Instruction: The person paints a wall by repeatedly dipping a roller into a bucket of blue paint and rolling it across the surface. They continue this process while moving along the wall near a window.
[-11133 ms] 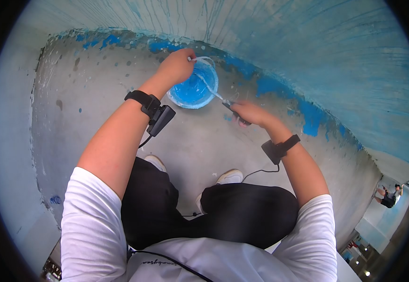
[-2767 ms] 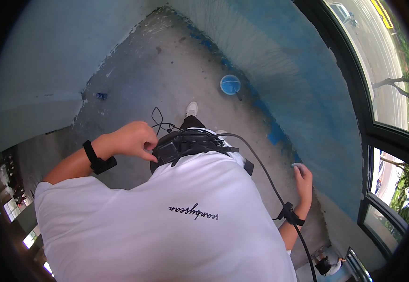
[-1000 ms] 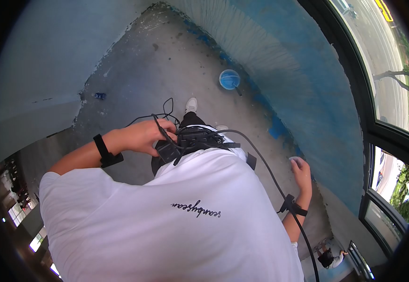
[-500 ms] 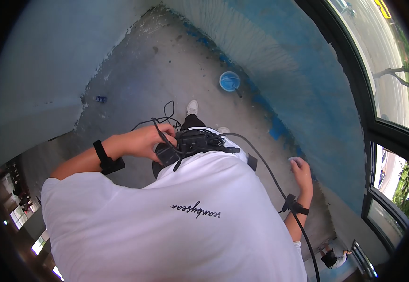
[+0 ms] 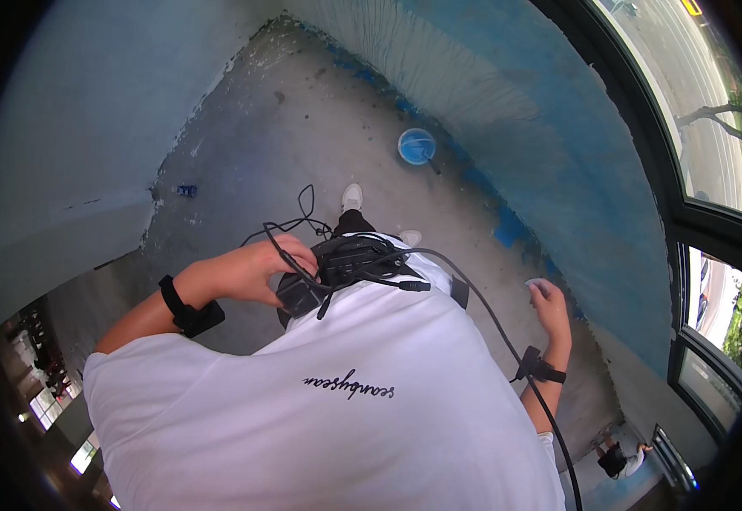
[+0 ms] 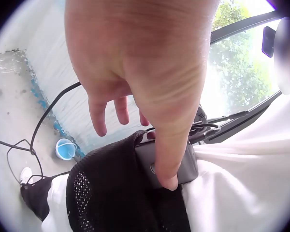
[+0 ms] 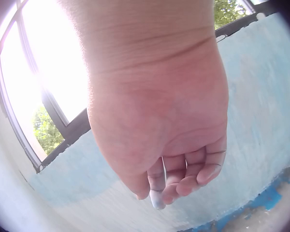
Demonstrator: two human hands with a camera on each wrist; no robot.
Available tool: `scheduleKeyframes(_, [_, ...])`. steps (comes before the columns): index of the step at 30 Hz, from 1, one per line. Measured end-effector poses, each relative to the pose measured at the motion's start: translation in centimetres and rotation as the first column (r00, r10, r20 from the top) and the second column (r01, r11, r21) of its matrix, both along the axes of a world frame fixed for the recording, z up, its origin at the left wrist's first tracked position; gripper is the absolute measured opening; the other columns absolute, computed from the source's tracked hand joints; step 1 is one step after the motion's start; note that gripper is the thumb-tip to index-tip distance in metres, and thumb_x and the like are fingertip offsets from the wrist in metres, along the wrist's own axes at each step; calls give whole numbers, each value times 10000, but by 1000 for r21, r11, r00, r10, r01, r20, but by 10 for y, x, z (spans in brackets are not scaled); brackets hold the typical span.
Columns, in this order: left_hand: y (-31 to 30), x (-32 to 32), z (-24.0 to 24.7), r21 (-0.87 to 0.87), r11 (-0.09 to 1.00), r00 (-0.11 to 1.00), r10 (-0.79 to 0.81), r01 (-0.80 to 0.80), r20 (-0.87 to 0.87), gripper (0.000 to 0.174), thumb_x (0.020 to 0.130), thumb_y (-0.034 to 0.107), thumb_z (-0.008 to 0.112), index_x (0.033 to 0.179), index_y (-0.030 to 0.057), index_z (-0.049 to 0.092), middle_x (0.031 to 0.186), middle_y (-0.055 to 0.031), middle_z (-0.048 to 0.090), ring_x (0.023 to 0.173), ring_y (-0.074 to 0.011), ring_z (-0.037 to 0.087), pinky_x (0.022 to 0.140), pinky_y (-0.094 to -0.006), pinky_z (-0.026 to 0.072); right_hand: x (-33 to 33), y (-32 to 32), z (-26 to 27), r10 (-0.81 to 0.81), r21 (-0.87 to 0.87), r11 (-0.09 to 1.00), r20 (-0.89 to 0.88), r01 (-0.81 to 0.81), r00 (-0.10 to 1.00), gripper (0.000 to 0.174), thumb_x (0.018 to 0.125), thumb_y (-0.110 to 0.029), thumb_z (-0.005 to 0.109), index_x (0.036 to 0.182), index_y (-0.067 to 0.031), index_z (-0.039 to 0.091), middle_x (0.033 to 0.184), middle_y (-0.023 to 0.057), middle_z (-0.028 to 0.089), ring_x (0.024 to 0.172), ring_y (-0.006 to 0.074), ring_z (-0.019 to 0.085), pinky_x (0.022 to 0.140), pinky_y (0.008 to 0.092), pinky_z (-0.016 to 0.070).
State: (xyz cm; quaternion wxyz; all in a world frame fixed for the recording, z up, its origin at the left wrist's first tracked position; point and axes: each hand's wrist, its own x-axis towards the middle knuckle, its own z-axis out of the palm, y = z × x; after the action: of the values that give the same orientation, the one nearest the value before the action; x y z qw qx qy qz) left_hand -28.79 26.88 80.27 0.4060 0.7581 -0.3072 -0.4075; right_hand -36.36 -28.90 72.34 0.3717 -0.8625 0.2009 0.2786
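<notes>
My left hand (image 5: 273, 268) is at my waist, gripping a dark grey box-shaped device (image 6: 191, 166) worn there. In the left wrist view, its thumb lies along the front face of the box, and the other fingers reach over behind. A black waist bag (image 6: 111, 179) is right beside the box. Black cables (image 5: 310, 274) loop over the fingers in the head view. My right hand (image 5: 550, 307) hangs at my right side, fingers loosely curled with nothing in them. Pale paint shows on a fingertip (image 7: 157, 199) of that hand.
A bucket of blue paint (image 5: 416, 146), a dark handle (image 5: 434, 169) sticking out, stands on the floor near the blue-smeared wall (image 5: 507, 111). Windows (image 5: 703, 213) run along the right. A small blue item (image 5: 186, 191) lies by the left wall. Another person (image 5: 618, 460) is far right.
Earlier I crouched with both hands at the bucket; now I stand away from it. My left hand has come to the box at my waist and stayed there. The right hand is nearly still.
</notes>
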Motion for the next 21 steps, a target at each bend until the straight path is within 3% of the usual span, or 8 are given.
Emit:
scheduleKeyframes(4, [-3, 6, 10, -40, 999, 996, 22, -25, -84, 497, 630, -4, 756, 1118, 51, 675, 1147, -89, 637, 1169, -287, 550, 988, -387, 455, -4, -6, -5, 6, 16, 1000, 8, -6, 1000, 223, 935, -187, 580, 994, 7, 671, 707, 13, 571, 634, 93, 529, 596, 249, 426])
scheduleKeyframes(8, [0, 11, 12, -5, 999, 982, 46, -48, -184, 532, 644, -18, 756, 1163, 43, 655, 1212, -91, 616, 1177, -293, 570, 1003, -389, 465, -4, -9, -6, 11, 7, 1000, -19, -11, 1000, 215, 937, -184, 578, 986, 4, 672, 692, 6, 561, 633, 89, 527, 590, 249, 421])
scheduleKeyframes(13, [4, 19, 8, 20, 987, 895, 153, -159, -419, 576, 685, -27, 776, 1233, 34, 610, 1283, -85, 578, 1197, -231, 572, 1060, -369, 469, -9, -15, -15, -30, 36, 999, -17, 30, 999, 206, 936, -175, 584, 980, 5, 674, 683, 8, 562, 631, 94, 534, 591, 253, 425])
scheduleKeyframes(21, [18, 25, -20, -11, 982, 848, 156, -187, -506, 638, 667, -66, 814, 1258, 7, 585, 1270, -83, 588, 1163, -190, 579, 1024, -374, 496, -15, -21, -27, -57, 61, 996, -28, 59, 998, 194, 943, -173, 580, 976, -9, 679, 692, -5, 563, 622, 88, 537, 582, 247, 427])
